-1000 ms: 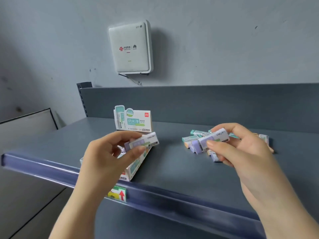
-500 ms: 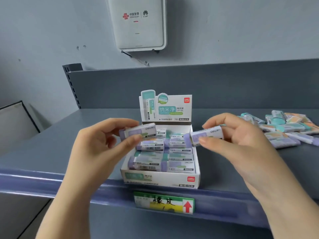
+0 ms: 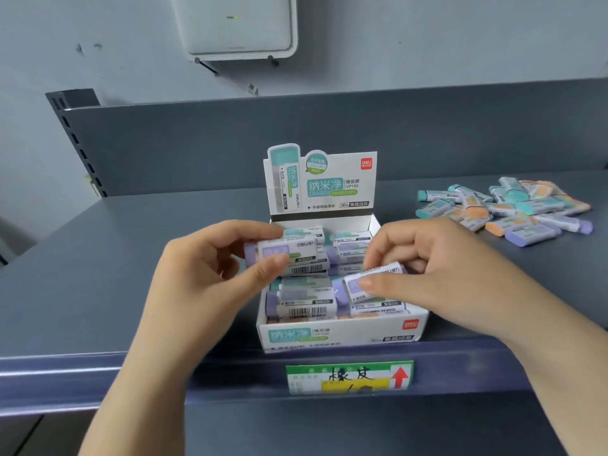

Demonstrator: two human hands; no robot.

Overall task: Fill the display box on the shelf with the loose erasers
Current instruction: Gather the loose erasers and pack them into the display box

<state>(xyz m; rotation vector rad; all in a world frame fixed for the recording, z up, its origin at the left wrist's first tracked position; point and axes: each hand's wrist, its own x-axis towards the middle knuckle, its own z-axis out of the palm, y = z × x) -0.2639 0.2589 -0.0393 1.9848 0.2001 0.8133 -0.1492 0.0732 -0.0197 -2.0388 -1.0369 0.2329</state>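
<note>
From the head camera, the white cardboard display box point(image 3: 342, 334) with its upright printed header sits at the front edge of the dark grey metal shelf point(image 3: 131, 274), directly under both hands. The left hand point(image 3: 204, 281) pinches a purple-ended eraser in a white paper sleeve point(image 3: 283, 253) between thumb and fingers, held over the box's left rear part; the right hand point(image 3: 437, 274) grips a second purple-ended sleeved eraser point(image 3: 362, 286) just above the right front rows. Both erasers lie with their long axes left to right, the same way as the erasers already packed in the box, so each seems to need only a short lowering into a gap. The right hand looks nearer to setting down. The heap of loose teal, orange and purple erasers point(image 3: 506, 209) lies well apart on the shelf to the right, closer to the right hand. The hands cover much of the box's inside, so the free slots cannot be told; the small print is blurred, and the white wall-mounted device point(image 3: 237, 28) is cut off at the top
</note>
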